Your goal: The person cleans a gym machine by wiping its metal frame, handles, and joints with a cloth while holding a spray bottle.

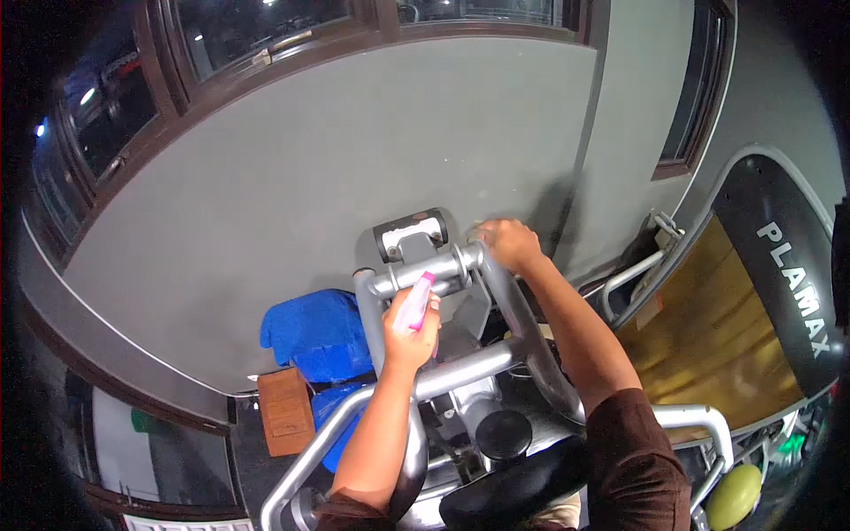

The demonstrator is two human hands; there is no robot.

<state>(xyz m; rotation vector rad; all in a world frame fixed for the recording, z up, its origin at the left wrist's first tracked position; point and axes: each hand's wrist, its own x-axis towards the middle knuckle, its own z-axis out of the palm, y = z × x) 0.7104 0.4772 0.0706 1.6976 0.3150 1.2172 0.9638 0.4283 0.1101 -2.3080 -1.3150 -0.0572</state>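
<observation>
My left hand (413, 329) is wrapped round a pink and white object (414, 305), which looks like a small bottle, in front of the upper crossbar of a silver metal frame (425, 272). At the top right corner of that frame is my right hand (505, 243), its fingers bent over the end of the tube. A bit of something pale shows at its fingertips, too small to make out. Behind the crossbar sits a black and white cylindrical part (410, 234). Lower down are a thick silver tube (469, 370) and a black padded piece (513, 487).
Blue cloth or padding (314, 332) and a brown wooden block (285, 411) lie left of the frame. A grey wall (354, 133) with windows stands ahead. At the right are a large panel marked PLAMAX (792, 288) and a green oval object (733, 497).
</observation>
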